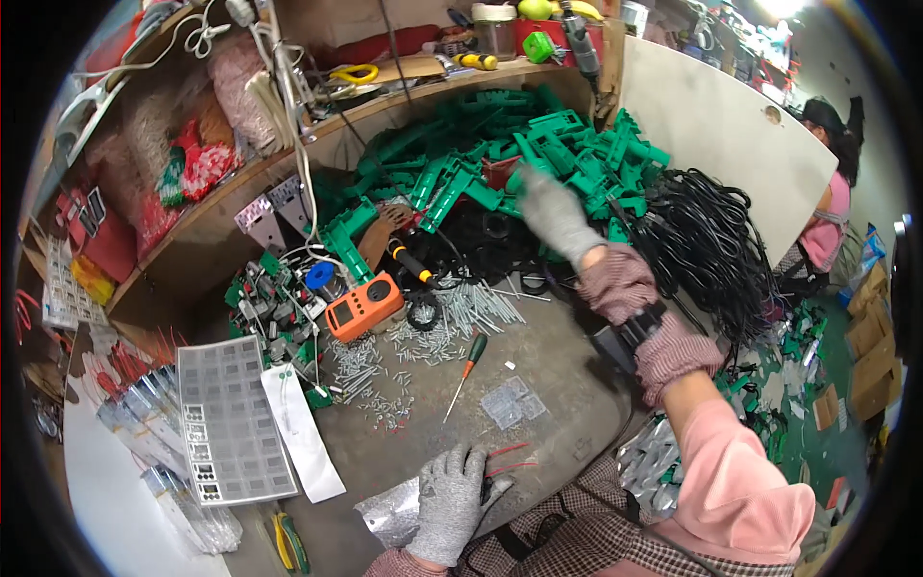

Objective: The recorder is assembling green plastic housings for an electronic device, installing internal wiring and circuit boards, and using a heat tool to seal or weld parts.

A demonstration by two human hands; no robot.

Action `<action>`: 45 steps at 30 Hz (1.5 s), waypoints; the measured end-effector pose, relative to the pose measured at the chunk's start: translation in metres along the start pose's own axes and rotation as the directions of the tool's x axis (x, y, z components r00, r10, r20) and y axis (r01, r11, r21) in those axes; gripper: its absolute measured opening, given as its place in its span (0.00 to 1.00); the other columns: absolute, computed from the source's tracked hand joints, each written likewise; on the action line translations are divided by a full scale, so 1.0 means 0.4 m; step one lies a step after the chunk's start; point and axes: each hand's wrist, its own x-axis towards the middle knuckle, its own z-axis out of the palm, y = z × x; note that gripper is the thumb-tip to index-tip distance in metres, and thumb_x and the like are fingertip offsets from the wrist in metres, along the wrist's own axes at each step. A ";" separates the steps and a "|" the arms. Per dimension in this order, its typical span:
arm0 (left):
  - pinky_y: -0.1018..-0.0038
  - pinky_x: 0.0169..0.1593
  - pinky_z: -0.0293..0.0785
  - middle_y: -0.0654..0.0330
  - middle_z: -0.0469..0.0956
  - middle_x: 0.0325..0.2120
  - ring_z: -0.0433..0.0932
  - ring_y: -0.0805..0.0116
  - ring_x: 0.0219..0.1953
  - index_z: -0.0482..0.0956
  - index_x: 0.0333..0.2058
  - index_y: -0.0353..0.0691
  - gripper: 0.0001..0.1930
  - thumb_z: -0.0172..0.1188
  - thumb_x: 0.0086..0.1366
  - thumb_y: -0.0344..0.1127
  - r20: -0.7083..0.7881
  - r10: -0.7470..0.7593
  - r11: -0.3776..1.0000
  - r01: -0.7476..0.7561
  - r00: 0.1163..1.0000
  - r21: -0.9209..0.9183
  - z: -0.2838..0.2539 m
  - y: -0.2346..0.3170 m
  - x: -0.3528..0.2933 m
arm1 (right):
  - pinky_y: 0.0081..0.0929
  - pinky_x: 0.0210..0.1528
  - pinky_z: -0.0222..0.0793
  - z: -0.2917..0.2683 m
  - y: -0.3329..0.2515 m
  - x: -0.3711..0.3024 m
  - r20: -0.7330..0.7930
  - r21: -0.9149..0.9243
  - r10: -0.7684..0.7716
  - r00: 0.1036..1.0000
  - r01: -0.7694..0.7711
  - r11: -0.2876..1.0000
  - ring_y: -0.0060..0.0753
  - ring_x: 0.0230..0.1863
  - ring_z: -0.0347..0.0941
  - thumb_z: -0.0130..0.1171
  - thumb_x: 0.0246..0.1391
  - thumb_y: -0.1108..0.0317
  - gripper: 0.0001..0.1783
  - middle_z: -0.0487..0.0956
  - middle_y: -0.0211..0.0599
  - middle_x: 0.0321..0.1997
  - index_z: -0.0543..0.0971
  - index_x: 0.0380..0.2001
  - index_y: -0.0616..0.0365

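Note:
My left hand (447, 505), in a grey glove, lies flat near the bench's front edge, fingers extended and thumb apart. Beneath and beside it is a shiny silver sheet-like piece (389, 513). Two red wires (510, 460) stick out to the right of that hand; where they attach is hidden. My right arm is stretched far forward, and my gloved right hand (558, 213) is over a heap of green plastic housings (447, 197). Motion smears its fingers, so I cannot see whether they grip a housing.
A screwdriver (465, 378) and loose screws (370, 370) lie mid-bench, with an orange device (363, 308) behind. Black cables (707, 250) pile up at the right. Left are a label sheet (236, 420), silver cylinders (154, 389) and pliers (288, 543). A co-worker (822, 207) is far right.

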 end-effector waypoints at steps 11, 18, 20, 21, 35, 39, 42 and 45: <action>0.57 0.51 0.74 0.50 0.78 0.45 0.77 0.47 0.50 0.79 0.48 0.39 0.22 0.67 0.64 0.50 0.169 -0.052 0.934 0.107 0.984 -0.340 -0.167 -0.074 0.030 | 0.40 0.55 0.75 -0.271 -0.154 -0.533 0.659 0.579 -0.208 0.723 -0.311 0.753 0.43 0.50 0.79 0.64 0.60 0.60 0.18 0.77 0.44 0.48 0.77 0.50 0.56; 0.61 0.50 0.75 0.56 0.78 0.42 0.78 0.57 0.48 0.80 0.49 0.43 0.16 0.57 0.62 0.31 -0.079 0.381 0.807 -0.290 0.921 0.514 0.003 -0.114 0.649 | 0.45 0.35 0.81 -0.021 -0.126 -0.349 0.392 -0.151 -0.019 0.920 0.085 0.985 0.54 0.34 0.83 0.56 0.59 0.68 0.11 0.78 0.53 0.41 0.78 0.39 0.65; 0.63 0.48 0.75 0.58 0.77 0.39 0.79 0.60 0.47 0.83 0.43 0.45 0.12 0.59 0.61 0.33 0.061 0.378 0.708 -0.331 0.924 0.624 0.037 -0.106 0.704 | 0.42 0.29 0.81 0.004 -0.115 -0.352 0.307 -0.288 -0.071 0.949 0.164 0.944 0.46 0.27 0.83 0.55 0.56 0.71 0.10 0.80 0.52 0.34 0.79 0.38 0.63; 0.63 0.47 0.76 0.57 0.77 0.38 0.79 0.60 0.46 0.84 0.41 0.44 0.10 0.60 0.61 0.33 0.085 0.413 0.695 -0.374 0.907 0.615 0.049 -0.101 0.712 | 0.42 0.29 0.81 0.007 -0.101 -0.353 0.299 -0.292 -0.075 0.951 0.166 0.942 0.46 0.27 0.83 0.55 0.56 0.71 0.10 0.80 0.52 0.34 0.79 0.38 0.63; 0.53 0.49 0.77 0.47 0.78 0.33 0.81 0.45 0.39 0.73 0.47 0.38 0.17 0.61 0.59 0.32 0.199 0.267 0.954 -0.288 0.943 0.082 0.010 0.003 0.432 | 0.44 0.55 0.68 -0.283 -0.153 -0.571 0.540 0.741 -0.674 0.505 0.096 0.665 0.44 0.52 0.76 0.60 0.62 0.63 0.14 0.77 0.40 0.49 0.80 0.50 0.51; 0.61 0.48 0.79 0.47 0.82 0.39 0.82 0.47 0.42 0.75 0.55 0.41 0.23 0.62 0.60 0.35 0.393 0.094 0.920 0.071 0.915 -0.385 -0.042 0.032 0.385 | 0.43 0.51 0.67 -0.282 -0.135 -0.565 0.562 0.752 -0.706 0.430 0.089 0.653 0.45 0.49 0.75 0.62 0.59 0.63 0.14 0.75 0.40 0.48 0.82 0.48 0.49; 0.63 0.44 0.78 0.51 0.77 0.35 0.79 0.53 0.35 0.75 0.53 0.39 0.21 0.65 0.60 0.34 0.211 0.258 0.861 -0.125 0.943 -0.492 -0.011 0.018 0.310 | 0.40 0.51 0.68 -0.267 -0.131 -0.598 0.459 0.804 -0.726 0.511 0.108 0.584 0.44 0.45 0.74 0.65 0.54 0.69 0.14 0.77 0.36 0.48 0.85 0.45 0.45; 0.62 0.43 0.78 0.50 0.75 0.35 0.79 0.53 0.35 0.75 0.52 0.39 0.21 0.66 0.60 0.32 0.259 0.216 0.884 -0.076 0.941 -0.461 0.010 0.004 0.284 | 0.39 0.51 0.68 -0.273 -0.148 -0.595 0.408 0.841 -0.669 0.620 0.030 0.540 0.43 0.45 0.74 0.66 0.54 0.69 0.14 0.77 0.36 0.46 0.85 0.45 0.44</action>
